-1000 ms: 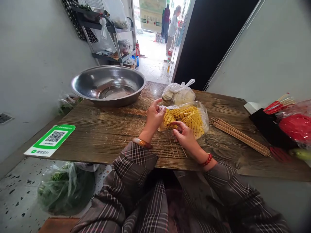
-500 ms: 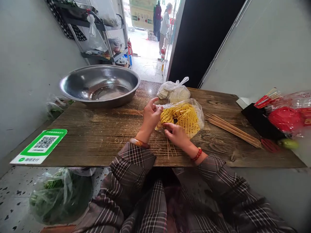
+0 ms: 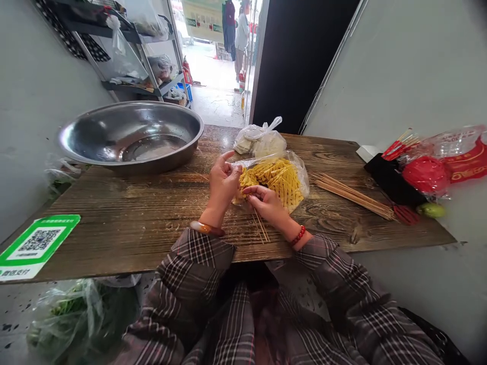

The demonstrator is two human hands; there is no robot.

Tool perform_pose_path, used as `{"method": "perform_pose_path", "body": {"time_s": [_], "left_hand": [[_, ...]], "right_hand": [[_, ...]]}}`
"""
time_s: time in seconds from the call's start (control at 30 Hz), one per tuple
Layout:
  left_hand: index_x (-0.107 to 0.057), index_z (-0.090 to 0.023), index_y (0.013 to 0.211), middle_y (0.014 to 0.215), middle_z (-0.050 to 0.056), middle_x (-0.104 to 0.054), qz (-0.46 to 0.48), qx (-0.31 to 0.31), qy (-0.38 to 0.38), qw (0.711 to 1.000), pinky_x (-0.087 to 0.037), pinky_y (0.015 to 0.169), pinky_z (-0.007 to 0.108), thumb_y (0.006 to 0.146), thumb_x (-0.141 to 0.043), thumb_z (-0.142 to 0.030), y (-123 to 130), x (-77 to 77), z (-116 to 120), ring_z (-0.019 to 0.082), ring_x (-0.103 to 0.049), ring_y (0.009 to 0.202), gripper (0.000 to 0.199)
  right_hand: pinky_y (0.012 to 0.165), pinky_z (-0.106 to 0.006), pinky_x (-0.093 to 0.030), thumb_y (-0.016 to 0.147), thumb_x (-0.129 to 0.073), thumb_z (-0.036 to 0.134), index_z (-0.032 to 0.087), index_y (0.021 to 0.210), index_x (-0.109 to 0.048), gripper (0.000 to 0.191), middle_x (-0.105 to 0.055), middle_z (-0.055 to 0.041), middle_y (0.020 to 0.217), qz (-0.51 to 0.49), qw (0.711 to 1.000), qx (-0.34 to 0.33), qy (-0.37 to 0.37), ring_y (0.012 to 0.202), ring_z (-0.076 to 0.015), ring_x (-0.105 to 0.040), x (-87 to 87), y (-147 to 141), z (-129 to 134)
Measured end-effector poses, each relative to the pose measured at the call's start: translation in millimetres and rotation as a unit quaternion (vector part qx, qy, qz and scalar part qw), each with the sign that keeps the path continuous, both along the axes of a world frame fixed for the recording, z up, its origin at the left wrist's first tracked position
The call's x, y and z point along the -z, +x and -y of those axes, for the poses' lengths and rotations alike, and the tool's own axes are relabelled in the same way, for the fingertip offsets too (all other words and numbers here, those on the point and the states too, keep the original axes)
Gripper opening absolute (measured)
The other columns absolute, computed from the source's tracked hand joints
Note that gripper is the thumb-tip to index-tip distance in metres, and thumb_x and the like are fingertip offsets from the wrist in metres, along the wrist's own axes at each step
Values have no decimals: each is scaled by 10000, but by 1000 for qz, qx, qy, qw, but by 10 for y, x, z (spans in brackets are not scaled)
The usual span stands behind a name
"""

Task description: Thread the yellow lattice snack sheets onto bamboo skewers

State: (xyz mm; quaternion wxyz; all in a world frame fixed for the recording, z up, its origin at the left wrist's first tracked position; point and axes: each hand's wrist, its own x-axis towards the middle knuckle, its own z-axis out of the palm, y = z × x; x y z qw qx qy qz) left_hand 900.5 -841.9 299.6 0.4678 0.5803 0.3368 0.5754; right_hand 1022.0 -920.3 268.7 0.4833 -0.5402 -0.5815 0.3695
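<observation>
A clear plastic bag (image 3: 302,177) of yellow, lattice-cut food pieces (image 3: 283,181) lies on the wooden table in front of me. My left hand (image 3: 223,181) is at the bag's left edge, thumb and fingers closed on the plastic film. Lower and to the right, my right hand (image 3: 268,207) is closed in a pinch beside the yellow pieces. A few thin bamboo skewers (image 3: 261,227) run from under its fingers toward the table's front edge. What the right fingertips touch is partly hidden.
A large steel basin (image 3: 133,162) stands at the left back. Behind the bag sits a knotted white bag (image 3: 262,142). A skewer bundle (image 3: 353,196) lies to the right, near a black box (image 3: 393,180) and red packaging (image 3: 426,175). A green QR card (image 3: 40,246) is at left.
The view has shifted, moving the scene leftward. My hands stay at the yellow pieces and bag. The skewers below my right hand now lie closer together.
</observation>
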Motion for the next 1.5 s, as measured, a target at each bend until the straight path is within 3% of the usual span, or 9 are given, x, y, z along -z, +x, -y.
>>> {"method": "perform_pose_path", "body": {"time_s": [0.37,0.67,0.87,1.0,1.1,1.27,1.37,1.5], "left_hand": [[-585,-156,1184,599,-79,-505,9,-11,-28,1000,-342,410,194,841,-624,-205,-14,4,0,59,-455,423,349],[-588,-158,1200,636,-59,-567,-15,-22,-5,1000,-330,395,193,855,-644,-316,-18,17,-25,51,-436,395,383],[-613,-146,1194,624,-60,-539,-81,-65,12,995,-358,456,218,823,-649,-365,-25,20,-62,79,-463,443,431],[-649,-157,1149,600,-62,-499,-171,-124,63,975,-360,546,255,817,-637,-397,-54,13,-100,112,-464,522,411],[-660,-159,1143,595,-62,-471,-230,-156,98,955,-351,584,277,824,-614,-431,-79,3,-105,127,-451,551,422],[-671,-166,1146,635,-35,-480,-309,-201,138,919,-373,629,312,832,-588,-461,-108,-16,-96,162,-466,598,439],[-687,-172,1125,708,5,-510,-338,-227,171,897,-408,700,350,843,-585,-444,-118,-15,-96,196,-499,678,405],[-697,-201,1111,837,64,-551,-358,-257,206,874,-427,789,403,843,-607,-433,-127,15,-98,259,-548,840,366]], "right_hand": [[719,-272,-467,797,-522,102,148,976,-723,273,-717,-25,834,143,990,8,14,723,-137,-605,124,34,-10],[720,-251,-452,843,-560,69,166,1006,-715,245,-721,-11,827,200,977,-49,57,717,-128,-611,163,-15,-85],[725,-273,-459,929,-630,329,224,1163,-705,268,-750,-31,878,285,954,-46,86,767,-161,-659,1,136,49],[814,-307,-488,970,-552,340,211,1071,-745,253,-772,-79,1026,272,953,35,128,920,-200,-704,-120,463,187],[803,-306,-500,965,-528,324,204,1045,-751,266,-777,-72,1011,245,953,124,131,884,-194,-710,-123,925,261],[761,-306,-501,952,-470,314,174,1079,-738,328,-767,-74,957,325,901,280,63,848,-200,-687,-20,1840,321],[791,-321,-483,950,-448,285,158,1075,-740,342,-751,-108,1010,371,871,320,36,915,-220,-666,22,2199,325],[768,-319,-446,947,-483,285,179,1044,-763,315,-724,-111,1006,420,853,309,6,904,-222,-633,63,2330,234]]}}
